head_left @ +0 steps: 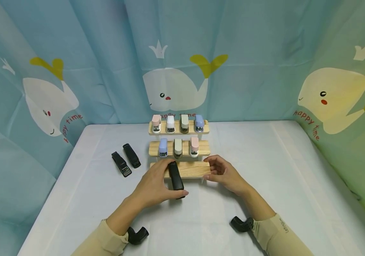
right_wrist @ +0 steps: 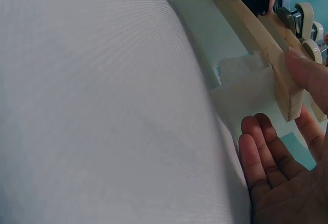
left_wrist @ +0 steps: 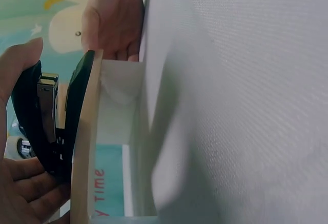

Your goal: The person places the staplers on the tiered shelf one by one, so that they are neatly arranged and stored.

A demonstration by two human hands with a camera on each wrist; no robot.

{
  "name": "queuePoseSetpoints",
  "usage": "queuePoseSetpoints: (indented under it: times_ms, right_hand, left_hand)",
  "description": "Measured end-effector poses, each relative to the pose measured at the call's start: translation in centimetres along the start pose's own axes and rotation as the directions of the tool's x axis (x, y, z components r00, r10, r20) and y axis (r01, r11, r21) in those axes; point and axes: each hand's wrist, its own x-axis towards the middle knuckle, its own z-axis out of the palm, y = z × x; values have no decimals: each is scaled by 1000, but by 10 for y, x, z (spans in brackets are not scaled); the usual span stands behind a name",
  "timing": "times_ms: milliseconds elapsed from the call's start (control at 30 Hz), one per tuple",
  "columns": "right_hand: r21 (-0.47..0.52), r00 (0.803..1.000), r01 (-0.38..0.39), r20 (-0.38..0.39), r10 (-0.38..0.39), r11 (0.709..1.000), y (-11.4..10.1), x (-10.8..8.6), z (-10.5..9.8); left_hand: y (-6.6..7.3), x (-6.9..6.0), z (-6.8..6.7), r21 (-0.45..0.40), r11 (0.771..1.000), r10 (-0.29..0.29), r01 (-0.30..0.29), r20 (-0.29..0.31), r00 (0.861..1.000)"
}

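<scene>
A black stapler (head_left: 176, 176) is held in my left hand (head_left: 152, 186), thumb at its near end and fingers at its far end. It lies lengthwise across the left part of the lowest wooden shelf (head_left: 194, 170). In the left wrist view the stapler's top arm (left_wrist: 24, 108) is spread from its base, with the metal magazine (left_wrist: 47, 106) between, and the base meets the shelf edge. My right hand (head_left: 227, 175) grips the right end of that shelf; in the right wrist view the thumb (right_wrist: 305, 73) presses the wood and the other fingers curl below.
Small pastel staplers stand on the middle shelf (head_left: 205, 148) and top shelf (head_left: 206, 128). Two black staplers, one nearer (head_left: 121, 164) and one farther (head_left: 132, 155), lie left of the rack on the white table (head_left: 265, 153). A curtain (head_left: 253, 89) hangs behind.
</scene>
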Motion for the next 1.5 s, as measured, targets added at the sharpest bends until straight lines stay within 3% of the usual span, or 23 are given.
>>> queuePoseSetpoints:
  times_ms: [700, 1500]
  right_hand:
    - [-1, 1000, 12, -12, -12, 1000, 0, 1, -1]
    - [-15, 1000, 9, -13, -9, 1000, 0, 1, 0]
  left_hand:
    - [5, 11, 5, -59, 996, -67, 70, 53, 996]
    - [0, 0, -5, -66, 991, -106, 114, 120, 987]
